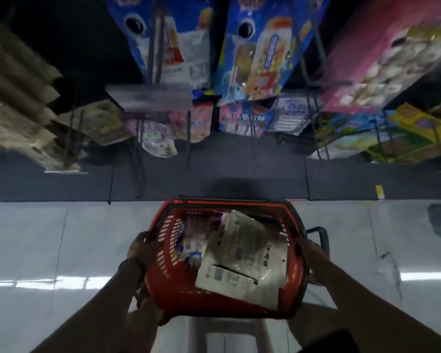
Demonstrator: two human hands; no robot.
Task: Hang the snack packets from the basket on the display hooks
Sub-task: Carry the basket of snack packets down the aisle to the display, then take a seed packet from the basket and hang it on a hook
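The left hand [144, 247] is gripping the nine o'clock rim of a red slotted plastic basket [163, 284], fingers curling over it; the right hand [304, 247] is holding the three o'clock rim, fingers mostly hidden. Inside, white flat snack packets [242, 261] are lying slantwise. At twelve o'clock, dark wire display hooks [156, 47] are carrying blue glossy packets [260, 47].

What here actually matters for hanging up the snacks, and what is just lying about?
Part of the job: red basket, gripped by the left hand and right hand; white packet lying in it; display hooks.

Just there: blue packets already hanging; pink packet; yellow tag; tiled floor.
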